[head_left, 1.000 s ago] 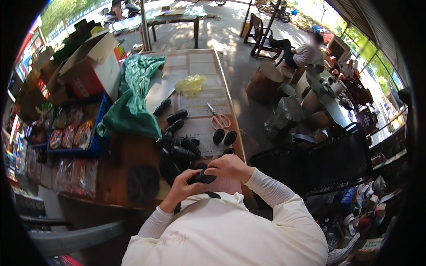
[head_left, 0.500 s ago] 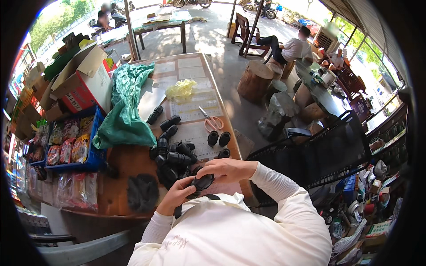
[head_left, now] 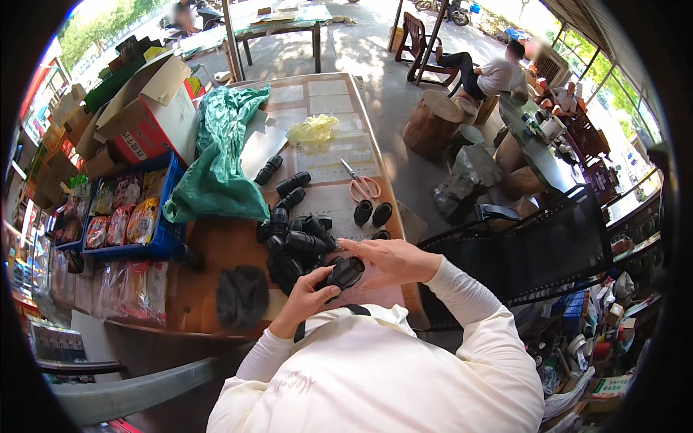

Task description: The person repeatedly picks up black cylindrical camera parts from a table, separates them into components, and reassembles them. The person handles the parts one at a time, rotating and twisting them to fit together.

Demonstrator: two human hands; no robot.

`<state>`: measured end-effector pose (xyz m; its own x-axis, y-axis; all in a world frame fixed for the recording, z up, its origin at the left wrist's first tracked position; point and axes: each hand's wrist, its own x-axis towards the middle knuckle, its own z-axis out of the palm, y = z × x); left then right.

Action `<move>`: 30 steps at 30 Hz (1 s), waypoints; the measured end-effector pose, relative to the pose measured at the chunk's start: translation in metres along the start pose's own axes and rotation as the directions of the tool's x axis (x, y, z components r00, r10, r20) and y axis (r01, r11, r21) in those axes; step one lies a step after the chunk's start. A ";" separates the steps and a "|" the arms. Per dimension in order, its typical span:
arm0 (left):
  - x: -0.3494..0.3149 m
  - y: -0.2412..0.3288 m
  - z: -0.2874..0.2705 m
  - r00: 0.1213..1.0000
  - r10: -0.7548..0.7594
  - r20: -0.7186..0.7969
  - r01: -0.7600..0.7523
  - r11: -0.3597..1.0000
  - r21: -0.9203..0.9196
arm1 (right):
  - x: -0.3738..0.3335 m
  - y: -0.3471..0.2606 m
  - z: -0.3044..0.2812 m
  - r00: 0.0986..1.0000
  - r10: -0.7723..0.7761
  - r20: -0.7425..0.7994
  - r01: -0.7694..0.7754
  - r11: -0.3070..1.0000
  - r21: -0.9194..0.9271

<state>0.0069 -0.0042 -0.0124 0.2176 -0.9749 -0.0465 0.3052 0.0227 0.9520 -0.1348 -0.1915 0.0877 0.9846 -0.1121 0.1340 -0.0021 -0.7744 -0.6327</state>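
My left hand (head_left: 306,297) is closed round a ribbed black plastic pipe fitting (head_left: 348,271), held tilted just above the near edge of the table. Beside it, on the far right side of the fitting, my right hand (head_left: 398,261) has its fingers stretched out and together, palm down. Whether those fingertips touch the fitting is hard to make out. A heap of similar black fittings (head_left: 306,241) lies just beyond my left hand. Past my right hand, a few more stand upright, among them one short fitting (head_left: 363,212).
Orange-handled scissors (head_left: 365,189) and crumpled yellow plastic (head_left: 312,130) lie farther up the table. On the left are a green plastic bag (head_left: 216,180), a blue crate (head_left: 170,238) of packets and a dark fuzzy cloth (head_left: 242,297). A black mesh chair (head_left: 541,249) stands right.
My right hand has come off the fitting and straightened its fingers. The fitting now shows more fully in my left hand. The whole view has shifted slightly.
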 end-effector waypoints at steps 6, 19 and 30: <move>0.002 0.003 0.001 0.999 0.014 0.029 -0.016 0.999 0.041 | -0.001 0.007 -0.005 0.982 0.156 0.110 -0.117 0.946 -0.302; -0.004 0.006 -0.003 1.000 -0.012 0.011 0.011 0.999 0.037 | 0.001 -0.009 0.002 0.995 0.092 0.047 -0.081 0.978 -0.191; -0.004 0.010 0.000 1.000 0.003 0.015 -0.005 0.995 0.103 | 0.002 0.002 0.006 0.988 0.151 0.042 -0.143 0.976 -0.162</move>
<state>0.0093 -0.0001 -0.0030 0.2049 -0.9780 -0.0392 0.2072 0.0042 0.9783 -0.1322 -0.1899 0.0824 0.9795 -0.2014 0.0043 -0.1707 -0.8409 -0.5135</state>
